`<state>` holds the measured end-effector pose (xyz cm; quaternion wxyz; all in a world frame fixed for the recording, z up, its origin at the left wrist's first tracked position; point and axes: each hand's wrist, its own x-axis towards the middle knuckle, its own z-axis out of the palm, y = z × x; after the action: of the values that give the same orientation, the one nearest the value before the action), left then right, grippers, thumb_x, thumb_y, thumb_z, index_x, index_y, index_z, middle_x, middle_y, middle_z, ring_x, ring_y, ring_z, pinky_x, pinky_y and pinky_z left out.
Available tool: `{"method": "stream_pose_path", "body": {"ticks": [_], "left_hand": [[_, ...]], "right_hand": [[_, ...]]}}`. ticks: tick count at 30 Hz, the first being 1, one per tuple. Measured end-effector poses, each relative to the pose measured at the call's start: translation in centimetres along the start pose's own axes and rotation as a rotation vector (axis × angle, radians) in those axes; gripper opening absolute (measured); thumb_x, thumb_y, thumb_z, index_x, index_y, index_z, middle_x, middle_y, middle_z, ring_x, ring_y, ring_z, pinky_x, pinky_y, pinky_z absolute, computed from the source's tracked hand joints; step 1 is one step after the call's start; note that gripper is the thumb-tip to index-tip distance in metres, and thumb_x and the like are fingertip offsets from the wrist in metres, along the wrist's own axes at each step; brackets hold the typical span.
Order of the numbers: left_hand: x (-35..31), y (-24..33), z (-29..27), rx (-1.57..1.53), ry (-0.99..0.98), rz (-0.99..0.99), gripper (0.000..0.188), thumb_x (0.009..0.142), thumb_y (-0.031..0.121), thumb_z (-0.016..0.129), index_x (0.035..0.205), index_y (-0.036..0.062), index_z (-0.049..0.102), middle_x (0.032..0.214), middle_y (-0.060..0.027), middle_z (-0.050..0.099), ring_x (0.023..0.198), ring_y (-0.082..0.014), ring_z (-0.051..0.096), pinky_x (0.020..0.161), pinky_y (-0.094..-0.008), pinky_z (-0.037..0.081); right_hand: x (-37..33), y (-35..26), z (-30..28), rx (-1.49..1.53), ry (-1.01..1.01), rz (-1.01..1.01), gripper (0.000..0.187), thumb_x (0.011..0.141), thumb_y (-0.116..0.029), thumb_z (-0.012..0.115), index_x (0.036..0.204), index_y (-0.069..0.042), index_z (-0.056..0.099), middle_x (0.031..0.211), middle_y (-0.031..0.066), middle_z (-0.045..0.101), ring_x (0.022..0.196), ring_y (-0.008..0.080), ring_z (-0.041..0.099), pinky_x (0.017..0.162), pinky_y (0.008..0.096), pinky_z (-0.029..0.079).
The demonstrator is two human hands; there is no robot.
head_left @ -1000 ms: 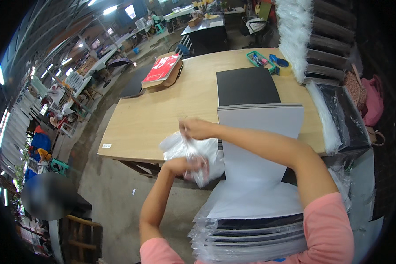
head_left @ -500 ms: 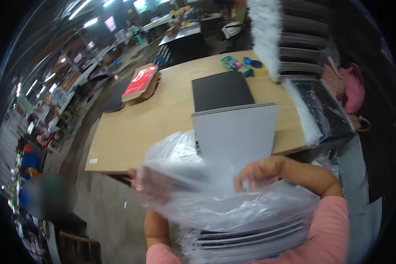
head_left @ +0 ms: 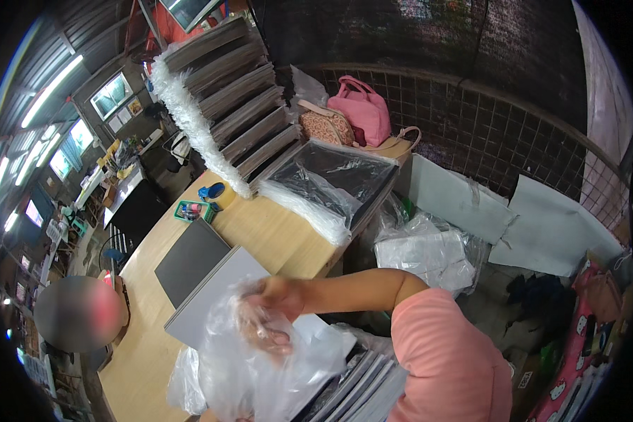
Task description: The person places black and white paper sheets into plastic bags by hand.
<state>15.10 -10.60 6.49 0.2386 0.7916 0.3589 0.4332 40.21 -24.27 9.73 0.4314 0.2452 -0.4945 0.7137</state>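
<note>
My right hand [head_left: 269, 316] is closed on a crumpled clear plastic bag [head_left: 221, 359], its fingers showing partly through the film. Of my left hand only a sliver of skin shows at the lower edge; its fingers are hidden by the plastic. Beneath the plastic, close to my body, lies a stack of dark and pale flat panels [head_left: 352, 387]. Just beyond my right hand, a grey-white board [head_left: 221, 281] leans at the table's near side. A flat black panel [head_left: 190, 261] lies behind it.
On the wooden table [head_left: 288, 243] are a green tray [head_left: 192, 211] of small items, blue and yellow tape rolls [head_left: 219, 193] and a plastic-wrapped black panel [head_left: 330, 176]. A tall stack of wrapped panels [head_left: 235, 98], a pink bag [head_left: 361, 112] and a plastic-wrapped white bundle [head_left: 429, 257] stand around.
My view has swung to the right. My right hand now grips the plastic and holds it up at the grey-white board; my left hand has dropped almost out of sight.
</note>
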Motion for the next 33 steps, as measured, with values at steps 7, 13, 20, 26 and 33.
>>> {"method": "stream_pose_path", "body": {"ticks": [7,13,20,26,33], "left_hand": [[-0.5,-0.7,-0.7,-0.354,-0.237,-0.214,0.018,0.075,0.009,0.062,0.088,0.0031,0.050,0.074,0.0007,0.047,0.063,-0.0094,0.041,0.056,-0.0245,0.035],[-1.3,-2.0,-2.2,-0.563,-0.360,-0.297,0.017,0.073,0.006,0.061,0.085,0.0038,0.048,0.070,0.0025,0.044,0.058,-0.0072,0.038,0.052,-0.0226,0.033],[1.2,-3.3,-0.9,-0.558,-0.346,-0.216,0.018,0.071,0.002,0.060,0.081,0.0046,0.046,0.066,0.0047,0.041,0.052,-0.0046,0.035,0.046,-0.0205,0.030],[3.4,-1.8,1.5,0.525,0.162,0.247,0.055,0.071,-0.002,0.067,0.123,0.0119,0.054,0.079,-0.0070,0.046,0.062,-0.0134,0.049,0.048,-0.0279,0.038],[0.9,0.5,-5.2,-0.338,-0.464,-0.230,0.018,0.078,0.016,0.065,0.079,-0.0020,0.069,0.088,-0.0049,0.052,0.067,-0.0093,0.051,0.058,-0.0163,0.036]], "right_hand": [[-4.8,7.4,-2.0,0.169,0.081,0.479,0.076,0.078,-0.061,0.056,0.110,0.008,0.055,0.081,0.0107,0.065,0.049,0.0146,0.056,0.042,0.0241,0.043],[-5.1,5.5,-4.3,-0.044,-0.355,0.278,0.044,0.056,-0.012,0.085,0.091,0.006,0.064,0.109,0.0222,0.061,0.104,0.0299,0.057,0.087,0.0330,0.044],[-11.8,-1.0,-3.0,-0.631,1.258,-0.087,0.029,0.066,0.005,0.060,0.095,0.004,0.061,0.088,0.0156,0.062,0.079,0.0254,0.060,0.073,0.0371,0.050],[-5.3,-2.0,-6.8,-2.188,1.354,-0.133,0.013,0.072,-0.002,0.060,0.083,-0.002,0.068,0.069,0.0062,0.055,0.053,0.0190,0.053,0.053,0.0285,0.045],[-5.1,-2.9,-0.8,-1.896,1.181,0.158,0.013,0.075,-0.002,0.062,0.086,-0.001,0.069,0.068,0.0055,0.058,0.055,0.0141,0.055,0.053,0.0250,0.042]]}}
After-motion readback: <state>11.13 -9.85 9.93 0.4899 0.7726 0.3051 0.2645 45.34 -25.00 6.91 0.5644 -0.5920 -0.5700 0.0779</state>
